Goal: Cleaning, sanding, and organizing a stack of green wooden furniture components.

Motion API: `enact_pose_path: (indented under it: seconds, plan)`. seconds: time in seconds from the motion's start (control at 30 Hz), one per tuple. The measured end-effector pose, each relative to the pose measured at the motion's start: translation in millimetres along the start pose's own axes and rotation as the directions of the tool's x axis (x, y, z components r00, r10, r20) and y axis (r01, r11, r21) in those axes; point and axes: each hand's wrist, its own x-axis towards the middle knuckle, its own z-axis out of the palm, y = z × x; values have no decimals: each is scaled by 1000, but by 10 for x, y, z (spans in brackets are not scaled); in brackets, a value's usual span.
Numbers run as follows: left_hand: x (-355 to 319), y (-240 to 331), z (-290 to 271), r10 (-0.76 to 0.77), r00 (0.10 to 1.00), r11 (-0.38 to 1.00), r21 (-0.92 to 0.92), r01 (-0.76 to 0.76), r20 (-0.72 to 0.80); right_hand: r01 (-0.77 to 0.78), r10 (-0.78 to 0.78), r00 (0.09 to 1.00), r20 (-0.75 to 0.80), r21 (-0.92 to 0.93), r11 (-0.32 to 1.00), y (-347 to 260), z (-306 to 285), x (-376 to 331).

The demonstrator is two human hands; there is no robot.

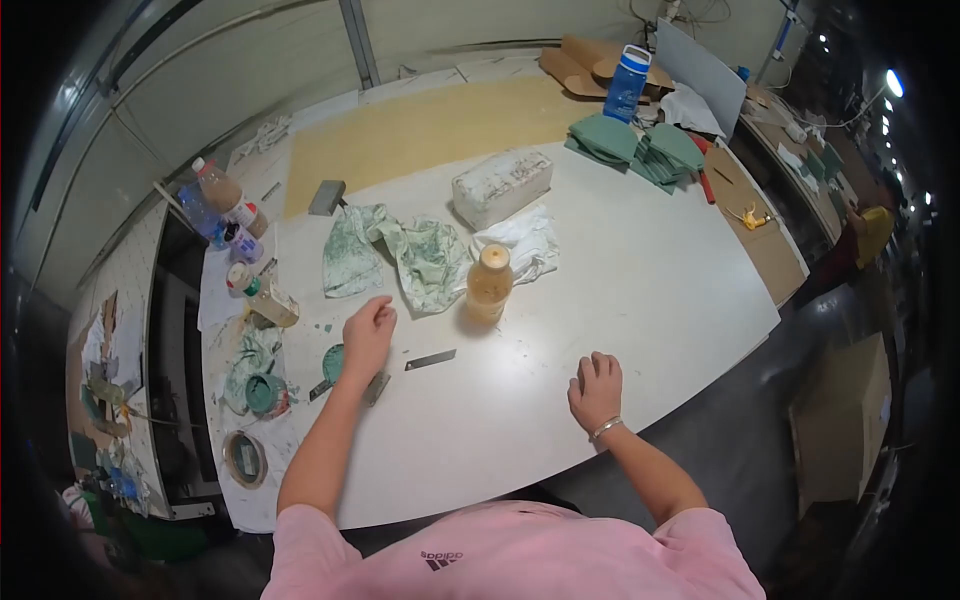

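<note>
Flat metal blade [430, 360] lies unheld on the bench [680, 290], nearer to me than the amber bottle [490, 287] and to its left. My left grip [370, 335] is left of the bottle, fingers loosely curled, the palm hidden; I cannot tell whether it pinches anything. Its wrist partly covers a round green patch [333, 362], likewise left of the bottle. My right grip [598, 390], right of the bottle and nearer to me, shows bent, slightly parted fingers with nothing seen between them.

By my reading, work stands between steps. Green stains on the crumpled cloth [425, 265], just left of the bottle, suggest some green paste has been used; the tub [270, 408], well to the bottle's left, appears to hold more. How much is left to do, I cannot tell.

The blade's long axis runs mostly left to right across my front, its right end angled slightly away from me and nearer the bottle. Which edge is the working one is too small to make out.
</note>
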Motion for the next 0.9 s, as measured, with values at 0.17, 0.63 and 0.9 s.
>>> enact_pose_path:
  seconds: [0.17,0.63,0.9]
  plan:
    - [883,499,405,708,692,575,454,-681,141,-18,18,1000,-1,-22,1000,-75,97,280]
    - [1735,13,339,555,681,434,533,-726,477,-102,104,993,57,-45,994,-95,71,244]
    - [1068,341,-42,614,760,702,293,-650,214,-40,44,997,56,-80,996,-167,109,277]
